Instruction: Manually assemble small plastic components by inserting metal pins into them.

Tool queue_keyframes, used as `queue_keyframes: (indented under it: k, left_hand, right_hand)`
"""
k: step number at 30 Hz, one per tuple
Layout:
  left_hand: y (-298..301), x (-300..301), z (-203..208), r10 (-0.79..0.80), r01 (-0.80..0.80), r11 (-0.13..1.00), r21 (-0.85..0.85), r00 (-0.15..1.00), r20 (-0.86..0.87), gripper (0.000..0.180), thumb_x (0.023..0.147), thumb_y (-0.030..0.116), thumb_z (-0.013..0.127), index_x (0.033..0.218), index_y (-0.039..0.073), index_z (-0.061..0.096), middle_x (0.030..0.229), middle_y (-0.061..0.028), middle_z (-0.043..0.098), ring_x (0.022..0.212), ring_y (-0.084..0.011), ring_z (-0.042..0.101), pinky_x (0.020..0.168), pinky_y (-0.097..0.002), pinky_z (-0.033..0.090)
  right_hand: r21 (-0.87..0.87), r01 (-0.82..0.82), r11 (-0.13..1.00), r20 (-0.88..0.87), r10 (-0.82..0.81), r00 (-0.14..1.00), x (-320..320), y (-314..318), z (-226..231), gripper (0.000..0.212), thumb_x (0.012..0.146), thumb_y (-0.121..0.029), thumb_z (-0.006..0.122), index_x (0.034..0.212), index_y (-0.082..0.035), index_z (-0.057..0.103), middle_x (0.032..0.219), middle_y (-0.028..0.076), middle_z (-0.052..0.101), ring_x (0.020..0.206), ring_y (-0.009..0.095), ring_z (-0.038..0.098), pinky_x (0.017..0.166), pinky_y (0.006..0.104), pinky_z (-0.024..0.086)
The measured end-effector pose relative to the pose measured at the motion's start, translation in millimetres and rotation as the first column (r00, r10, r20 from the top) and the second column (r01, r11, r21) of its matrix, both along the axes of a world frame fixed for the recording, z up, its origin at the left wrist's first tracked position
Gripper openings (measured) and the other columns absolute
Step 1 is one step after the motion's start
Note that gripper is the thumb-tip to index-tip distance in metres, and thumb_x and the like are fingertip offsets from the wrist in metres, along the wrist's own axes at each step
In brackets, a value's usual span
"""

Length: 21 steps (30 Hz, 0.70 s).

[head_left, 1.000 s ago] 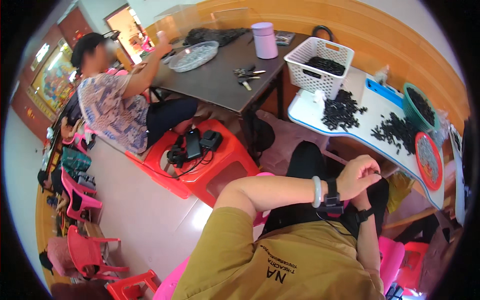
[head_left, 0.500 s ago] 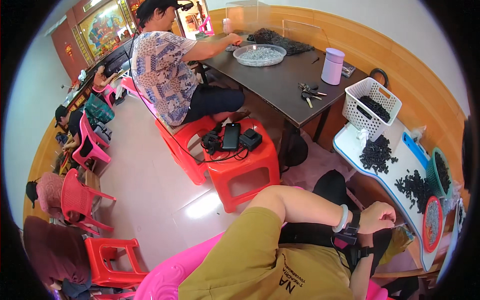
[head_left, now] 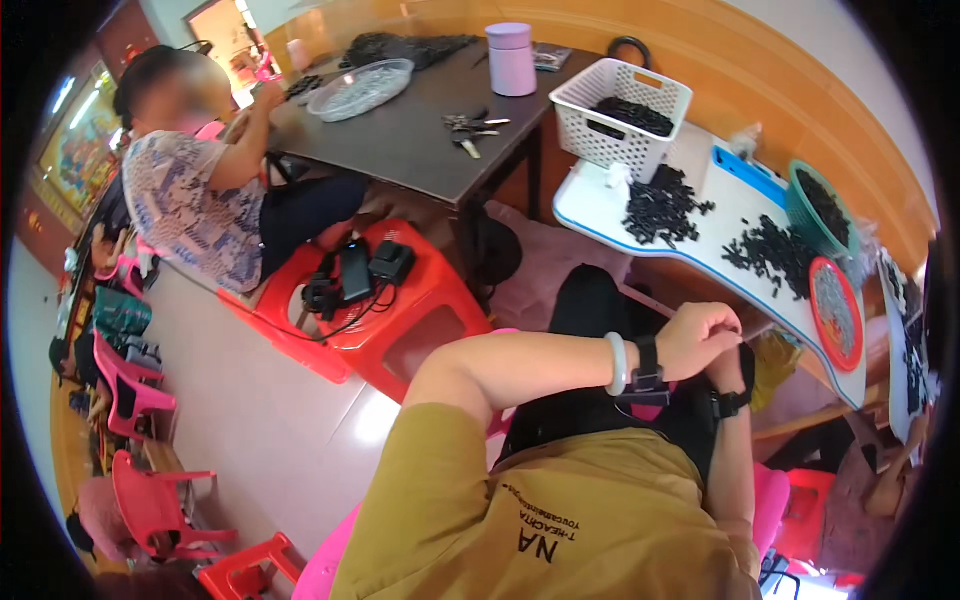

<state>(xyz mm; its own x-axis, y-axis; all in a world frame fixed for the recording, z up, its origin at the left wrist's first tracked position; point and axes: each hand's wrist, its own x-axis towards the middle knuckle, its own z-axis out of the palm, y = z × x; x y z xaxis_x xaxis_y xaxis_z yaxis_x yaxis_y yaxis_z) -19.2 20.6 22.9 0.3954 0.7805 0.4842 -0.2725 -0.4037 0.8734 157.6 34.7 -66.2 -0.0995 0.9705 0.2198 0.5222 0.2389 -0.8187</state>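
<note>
My left hand (head_left: 695, 342) is held over my lap with its fingers curled and the fingertips close together. Whatever is in them, if anything, is too small to make out. A pale bangle (head_left: 616, 363) and a black strap circle its wrist. Close against it, my right hand (head_left: 730, 369) shows only in part, with its fingers hidden by the left; a black wristband sits below it. Just beyond the hands stands a white table (head_left: 693, 152) with a loose pile of small black pieces (head_left: 664, 207) and a second black pile (head_left: 773, 257).
The white table also bears a white basket (head_left: 575, 125), a blue tool (head_left: 750, 177), a green basket (head_left: 800, 212) and a red tray (head_left: 820, 330) of clear bits. A co-worker (head_left: 190, 180) sits at a dark table (head_left: 420, 150). Red stools (head_left: 425, 325) stand to my left.
My view has swung to the right, so the tables sit further left and higher. More of my right hand now shows beside the left. The co-worker's arm is now bent, with the hand raised.
</note>
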Motion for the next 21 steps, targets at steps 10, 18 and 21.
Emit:
queue_keyframes:
  k: [10,18,21]
  left_hand:
    - [1,1,-4,0.05,-0.049,0.998,0.034,0.999,-0.022,0.01,0.077,0.006,0.064,0.082,0.0,0.059,0.065,-0.0057,0.058,0.06,-0.0103,0.054,0.055,-0.0266,0.043]
    - [4,2,-6,0.105,-0.106,0.993,0.055,0.994,0.019,0.011,0.074,0.005,0.066,0.079,-0.001,0.057,0.063,-0.0054,0.054,0.058,-0.0115,0.051,0.053,-0.0276,0.041]
    - [6,2,-8,0.114,-0.114,0.992,0.054,0.993,-0.002,0.012,0.074,0.005,0.067,0.079,-0.001,0.058,0.064,-0.0057,0.055,0.059,-0.0123,0.052,0.053,-0.028,0.041]
  right_hand:
    - [0.421,0.298,0.857,0.074,-0.36,0.93,29,44,65,0.012,0.087,-0.01,0.055,0.091,0.002,0.057,0.08,0.008,0.055,0.07,0.015,0.051,0.064,0.0285,0.043]
    - [0.494,0.15,0.856,0.394,-0.375,0.839,41,84,65,0.016,0.083,-0.011,0.056,0.094,0.0,0.057,0.085,0.014,0.055,0.082,0.03,0.056,0.074,0.0371,0.044]
    - [0.507,0.16,0.847,0.391,-0.391,0.833,43,85,63,0.015,0.084,-0.012,0.056,0.093,0.0,0.058,0.087,0.014,0.056,0.082,0.029,0.056,0.074,0.0368,0.044]
